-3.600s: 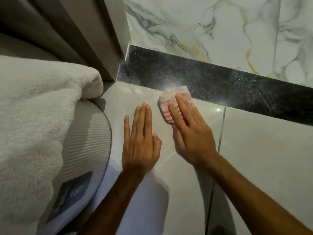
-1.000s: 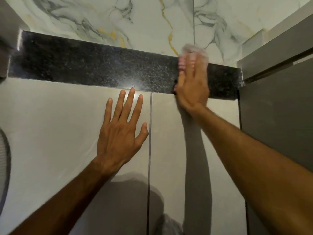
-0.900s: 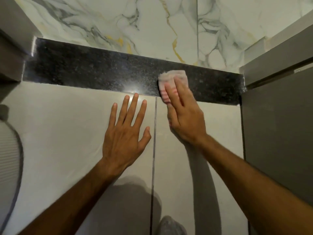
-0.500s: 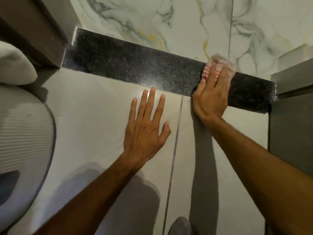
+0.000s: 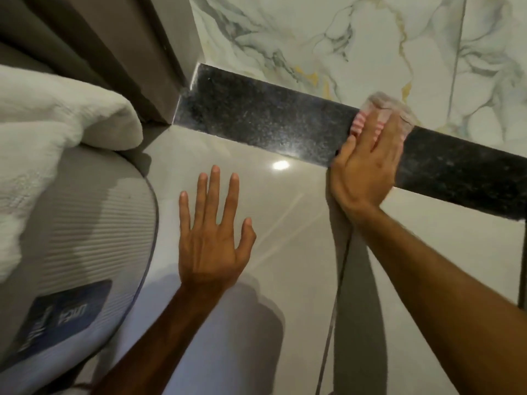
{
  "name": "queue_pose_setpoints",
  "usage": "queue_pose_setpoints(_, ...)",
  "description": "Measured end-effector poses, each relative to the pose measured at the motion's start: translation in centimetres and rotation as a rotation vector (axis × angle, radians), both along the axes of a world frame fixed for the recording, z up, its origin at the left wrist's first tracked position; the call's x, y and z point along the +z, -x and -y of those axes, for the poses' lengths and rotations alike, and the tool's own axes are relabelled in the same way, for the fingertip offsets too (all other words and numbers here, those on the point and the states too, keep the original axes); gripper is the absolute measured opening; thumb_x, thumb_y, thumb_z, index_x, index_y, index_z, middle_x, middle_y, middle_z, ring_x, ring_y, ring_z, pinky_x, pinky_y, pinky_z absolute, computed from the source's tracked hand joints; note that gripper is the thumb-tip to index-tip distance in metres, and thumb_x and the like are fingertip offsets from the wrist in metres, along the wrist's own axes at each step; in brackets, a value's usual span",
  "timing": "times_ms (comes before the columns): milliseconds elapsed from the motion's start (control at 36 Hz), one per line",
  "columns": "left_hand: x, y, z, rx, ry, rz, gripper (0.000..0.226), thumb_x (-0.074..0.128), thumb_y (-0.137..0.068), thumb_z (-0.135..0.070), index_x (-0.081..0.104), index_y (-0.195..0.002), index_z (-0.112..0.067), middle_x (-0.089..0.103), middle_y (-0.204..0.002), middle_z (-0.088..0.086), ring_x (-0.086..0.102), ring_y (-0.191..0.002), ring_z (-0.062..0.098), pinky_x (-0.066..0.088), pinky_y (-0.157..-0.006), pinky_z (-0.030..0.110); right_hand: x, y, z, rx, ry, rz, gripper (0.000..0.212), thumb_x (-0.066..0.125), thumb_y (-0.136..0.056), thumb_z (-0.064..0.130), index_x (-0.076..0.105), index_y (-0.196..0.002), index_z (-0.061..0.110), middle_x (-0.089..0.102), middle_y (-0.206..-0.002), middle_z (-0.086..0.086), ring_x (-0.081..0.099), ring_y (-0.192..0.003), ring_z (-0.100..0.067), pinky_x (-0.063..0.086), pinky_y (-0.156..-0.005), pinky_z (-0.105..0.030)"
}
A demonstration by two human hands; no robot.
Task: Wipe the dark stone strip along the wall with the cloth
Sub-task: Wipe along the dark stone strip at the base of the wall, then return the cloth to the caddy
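The dark speckled stone strip (image 5: 256,121) runs along the foot of the marble wall, from the door frame at left to the right edge. My right hand (image 5: 366,166) lies flat across the strip and presses a pink-and-white striped cloth (image 5: 382,109) against its upper edge; most of the cloth is hidden under my fingers and blurred. My left hand (image 5: 212,235) rests flat on the glossy beige floor tile below the strip, fingers spread, holding nothing.
A white towel (image 5: 48,129) lies over a grey ribbed mattress (image 5: 79,223) with a blue label at the left. A dark door frame (image 5: 137,52) meets the strip's left end. White veined marble wall (image 5: 328,38) rises behind the strip. A grout line (image 5: 339,280) crosses the floor.
The view has swung left, bringing the towel and mattress back in. My right hand stays flat on the cloth at the strip's upper edge; my left hand stays planted on the tile.
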State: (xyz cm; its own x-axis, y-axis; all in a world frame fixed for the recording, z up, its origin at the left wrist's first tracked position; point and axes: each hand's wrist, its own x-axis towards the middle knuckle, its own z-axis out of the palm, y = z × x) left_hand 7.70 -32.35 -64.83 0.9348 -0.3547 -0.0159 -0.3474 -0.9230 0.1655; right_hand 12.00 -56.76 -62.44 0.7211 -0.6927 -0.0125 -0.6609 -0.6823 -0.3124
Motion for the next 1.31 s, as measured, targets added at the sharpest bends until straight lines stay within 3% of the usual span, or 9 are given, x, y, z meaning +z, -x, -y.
queue_pose_setpoints(111,0.3,0.0,0.0,0.045,0.003,0.002,0.072,0.033,-0.109,-0.044,0.026,-0.173,-0.010,0.022,-0.181,0.018,0.021,-0.169,0.034,0.021,-0.136,0.062,-0.2,-5.4,-6.2,0.496,-0.001,-0.026,0.066,0.033,-0.117,0.043,0.014,-0.176,0.022,0.006,-0.186,-0.009,0.006,-0.173,-0.030,-0.003,-0.137,-0.039)
queue_pose_setpoints(250,3.5,1.2,-0.7,0.073,-0.077,-0.163,0.072,0.034,-0.114,-0.043,0.015,-0.174,-0.009,0.008,-0.183,0.016,0.010,-0.171,0.030,0.017,-0.140,0.052,1.6,-1.0,-10.5,0.730,-0.081,-0.099,0.072,0.054,-0.115,0.019,0.015,-0.176,0.023,0.006,-0.186,-0.007,0.004,-0.173,-0.029,0.006,-0.139,-0.042)
queue_pose_setpoints(417,14.2,6.1,-1.8,-0.032,-0.147,-0.118,0.055,0.037,-0.119,-0.032,0.047,-0.160,0.002,0.044,-0.166,0.028,0.049,-0.154,0.039,0.055,-0.117,0.054,9.1,11.5,-9.1,0.587,-0.538,-0.369,0.054,0.030,-0.119,0.027,0.026,-0.172,0.021,0.011,-0.185,-0.005,0.011,-0.173,-0.027,0.013,-0.141,-0.041)
queue_pose_setpoints(500,21.6,8.0,-2.4,-0.109,-0.223,-0.170,0.057,0.041,-0.116,-0.035,0.046,-0.162,-0.001,0.043,-0.168,0.025,0.049,-0.154,0.037,0.054,-0.119,0.052,15.0,15.3,-9.0,0.441,-0.654,-0.587,0.049,0.054,-0.114,0.018,0.049,-0.163,0.012,0.042,-0.173,-0.012,0.040,-0.161,-0.031,0.036,-0.133,-0.039)
queue_pose_setpoints(667,38.3,10.5,-4.1,-0.098,-0.176,-0.292,0.054,0.063,-0.106,-0.032,0.063,-0.149,0.001,0.062,-0.153,0.028,0.066,-0.138,0.044,0.060,-0.109,0.057,33.7,18.3,-12.7,0.152,-0.996,-0.426,0.061,0.053,-0.117,0.027,0.029,-0.173,0.020,0.032,-0.180,0.001,0.034,-0.166,-0.024,0.039,-0.134,-0.053)
queue_pose_setpoints(778,48.9,11.2,-8.1,-0.111,-0.131,-0.267,0.049,0.067,-0.109,-0.029,0.064,-0.149,0.000,0.061,-0.156,0.024,0.063,-0.142,0.042,0.057,-0.115,0.057,46.9,17.0,-16.3,0.253,-0.954,-0.319,0.050,0.047,-0.117,0.012,0.041,-0.167,0.011,0.041,-0.176,-0.004,0.040,-0.164,-0.023,0.037,-0.135,-0.040)
queue_pose_setpoints(889,56.4,10.1,-13.7,0.039,0.006,-0.207,0.045,0.068,-0.103,-0.022,0.070,-0.139,0.005,0.070,-0.144,0.028,0.069,-0.132,0.046,0.055,-0.113,0.062,57.4,15.2,-21.7,0.276,-1.073,-0.244,0.054,0.052,-0.116,0.019,0.038,-0.168,0.014,0.039,-0.177,0.001,0.040,-0.161,-0.011,0.027,-0.117,0.008)
queue_pose_setpoints(1111,61.1,3.3,-27.2,0.333,0.042,-0.085,0.056,0.039,-0.110,-0.021,0.047,-0.162,0.000,0.045,-0.168,0.027,0.044,-0.156,0.046,0.042,-0.124,0.066,62.3,10.5,-35.7,0.552,-0.967,-0.282,0.052,0.058,-0.112,0.030,0.049,-0.161,0.016,0.052,-0.169,-0.006,0.052,-0.156,-0.022,0.039,-0.134,-0.038)
queue_pose_setpoints(1306,55.3,-2.6,-32.6,0.176,0.049,-0.146,0.064,0.040,-0.113,-0.032,0.030,-0.170,-0.006,0.026,-0.178,0.022,0.025,-0.167,0.039,0.025,-0.136,0.056,51.4,7.0,-46.1,0.241,-0.756,-0.428,0.025,0.057,-0.111,0.012,0.063,-0.135,0.007,0.064,-0.146,-0.013,0.061,-0.135,-0.033,0.054,-0.117,-0.047)
